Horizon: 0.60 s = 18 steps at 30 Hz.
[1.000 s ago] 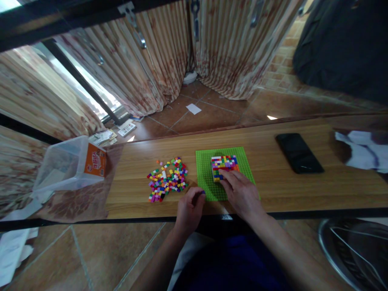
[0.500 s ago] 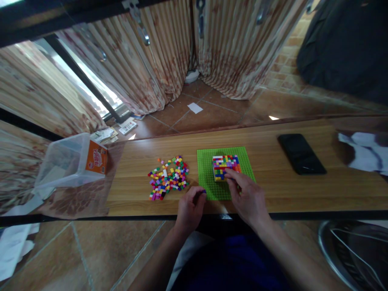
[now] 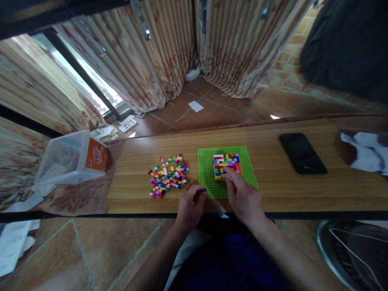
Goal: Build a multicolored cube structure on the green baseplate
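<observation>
Head view. Left hand: near-left corner of green baseplate, thumb and finger pinched on a dark blue brick. Right hand: over baseplate, fingertips at brick block; whether closed on a piece, cannot tell. Brick block: on baseplate. Loose bricks: left of baseplate. Handling, advised: align squarely, press straight down.

Square green studded baseplate: on the long brown wooden worktop.
Multicoloured rectangular brick block: on the baseplate.
Pile of small multicoloured plastic bricks: left of the baseplate, apart from it.
Flat black rectangular phone: right of the baseplate; crumpled white paper farther right.
Clear rectangular plastic box: far left, beyond the pile.
Pleated cream fabric curtains: behind the worktop.
</observation>
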### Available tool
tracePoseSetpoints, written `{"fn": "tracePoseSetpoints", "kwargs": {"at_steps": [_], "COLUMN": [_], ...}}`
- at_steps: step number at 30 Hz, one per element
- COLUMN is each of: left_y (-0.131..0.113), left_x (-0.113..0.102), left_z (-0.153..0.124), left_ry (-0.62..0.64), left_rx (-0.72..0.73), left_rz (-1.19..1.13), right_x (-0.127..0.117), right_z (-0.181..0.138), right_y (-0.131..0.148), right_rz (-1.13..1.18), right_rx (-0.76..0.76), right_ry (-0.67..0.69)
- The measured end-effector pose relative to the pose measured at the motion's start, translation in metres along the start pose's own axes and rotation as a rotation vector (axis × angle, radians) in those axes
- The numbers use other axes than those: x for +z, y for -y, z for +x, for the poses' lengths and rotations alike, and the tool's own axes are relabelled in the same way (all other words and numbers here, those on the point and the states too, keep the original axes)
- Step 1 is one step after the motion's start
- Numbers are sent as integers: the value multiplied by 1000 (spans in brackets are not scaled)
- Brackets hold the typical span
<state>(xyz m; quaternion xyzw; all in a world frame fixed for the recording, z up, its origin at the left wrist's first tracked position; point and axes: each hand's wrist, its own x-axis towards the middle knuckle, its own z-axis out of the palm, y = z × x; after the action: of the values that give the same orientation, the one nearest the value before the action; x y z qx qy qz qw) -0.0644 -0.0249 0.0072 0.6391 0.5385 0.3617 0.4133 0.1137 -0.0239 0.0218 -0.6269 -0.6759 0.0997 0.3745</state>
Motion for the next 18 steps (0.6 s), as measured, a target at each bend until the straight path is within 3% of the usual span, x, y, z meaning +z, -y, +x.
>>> {"fn": "tracePoseSetpoints", "kwargs": {"at_steps": [7,15,18], "left_y": [1,2,2], "left_x": [1,1,1], "left_z": [0,0,0], "left_ry": [-8,-4,-4], "left_rx": [23,56,62], "left_rz": [19,24,40], "right_x": [5,-9,-5], "right_z": [-5,-13,-21], "right_y": [-8,10,20], "right_rz": [-43,137,206], "right_rx": [-34,-31,-53], "right_ry": [22,-42,51]}}
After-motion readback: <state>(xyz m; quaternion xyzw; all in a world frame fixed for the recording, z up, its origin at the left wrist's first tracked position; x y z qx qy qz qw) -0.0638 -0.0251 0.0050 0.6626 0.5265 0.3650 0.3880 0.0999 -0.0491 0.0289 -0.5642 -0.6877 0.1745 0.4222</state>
